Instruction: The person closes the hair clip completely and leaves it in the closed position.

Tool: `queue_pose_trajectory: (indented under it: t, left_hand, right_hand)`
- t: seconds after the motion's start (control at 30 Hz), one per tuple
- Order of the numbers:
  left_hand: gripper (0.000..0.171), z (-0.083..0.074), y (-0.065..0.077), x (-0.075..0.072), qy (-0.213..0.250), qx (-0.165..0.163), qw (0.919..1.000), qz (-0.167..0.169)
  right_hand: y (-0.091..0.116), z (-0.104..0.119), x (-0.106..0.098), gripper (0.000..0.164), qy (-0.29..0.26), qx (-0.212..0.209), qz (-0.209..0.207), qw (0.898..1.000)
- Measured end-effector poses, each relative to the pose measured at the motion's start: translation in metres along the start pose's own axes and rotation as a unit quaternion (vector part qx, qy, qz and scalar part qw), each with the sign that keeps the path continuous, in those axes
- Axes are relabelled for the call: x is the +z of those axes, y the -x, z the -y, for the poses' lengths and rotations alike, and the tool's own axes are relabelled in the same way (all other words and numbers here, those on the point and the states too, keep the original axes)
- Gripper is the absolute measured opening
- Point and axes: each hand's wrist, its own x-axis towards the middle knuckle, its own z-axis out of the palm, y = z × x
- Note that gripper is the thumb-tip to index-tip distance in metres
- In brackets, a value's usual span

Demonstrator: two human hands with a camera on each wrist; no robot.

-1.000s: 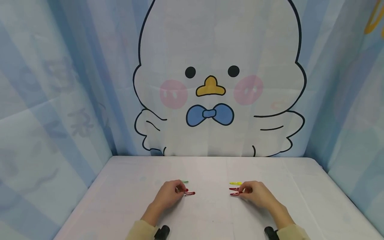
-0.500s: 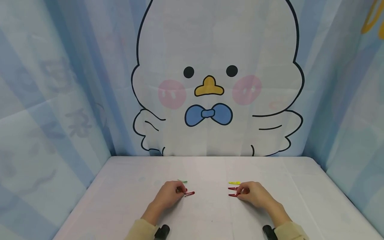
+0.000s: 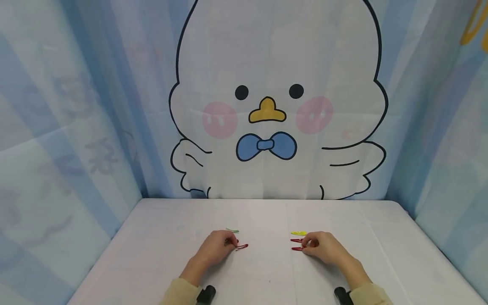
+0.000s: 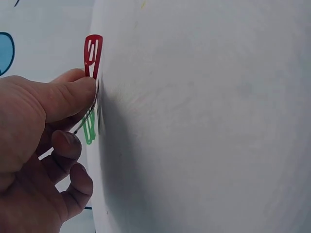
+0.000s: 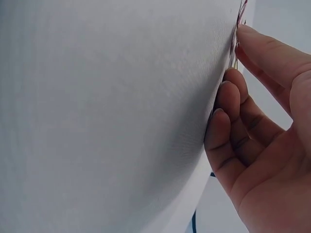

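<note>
So compared with a second ago barely anything's changed: the left hand (image 3: 214,248) has slid a touch toward the person, uncovering more of the green clip (image 3: 233,231), and the nearer red clip (image 3: 297,249) lies slightly further from the other red clip (image 3: 296,240). Left thumb and finger are pinching the left red clip (image 4: 91,61), and the right hand (image 3: 328,248) pinches that nearer one's end, all low over the white table (image 3: 267,271). Yellow clip's (image 3: 299,233) just beyond, and fingers hide the red clips' ends.
</note>
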Motion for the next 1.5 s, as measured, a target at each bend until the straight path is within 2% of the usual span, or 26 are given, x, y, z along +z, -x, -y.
queue_pose_trajectory:
  t: [0.13,0.33,0.47,0.67,0.87,1.0,1.2,1.5]
  left_hand:
    - [0.018,0.000,0.001,-0.002,0.006,0.005,1.0000,-0.006]
    - [0.015,0.000,0.001,-0.005,0.039,-0.021,0.9989,-0.013]
    - [0.014,-0.002,0.003,-0.006,0.063,-0.023,0.9976,-0.017]
    - [0.014,-0.006,0.006,-0.008,0.091,-0.006,0.9958,-0.013]
    - [0.012,-0.014,0.011,-0.011,0.112,0.012,0.9936,-0.014]
    - [0.012,-0.020,0.012,-0.011,0.132,0.017,0.9910,-0.016]
    - [0.009,-0.028,0.014,-0.008,0.166,0.007,0.9860,-0.003]
    - [0.005,-0.035,0.019,-0.003,0.211,0.001,0.9774,0.005]
  right_hand:
    - [0.001,0.000,-0.001,0.011,-0.006,0.001,0.000,1.000]
    - [0.003,0.001,-0.002,0.006,-0.008,0.014,-0.008,1.000]
    - [0.004,0.002,-0.003,0.005,-0.009,0.023,-0.018,1.000]
    - [0.006,0.006,-0.005,0.005,-0.016,0.022,-0.026,0.999]
    - [0.010,0.021,-0.006,0.004,-0.022,0.014,-0.041,0.999]
    - [0.014,0.031,-0.006,0.005,-0.044,-0.011,-0.051,0.998]
    - [0.018,0.043,-0.002,0.005,-0.068,-0.042,-0.057,0.995]
    - [0.019,0.057,0.012,0.006,-0.089,-0.087,-0.053,0.991]
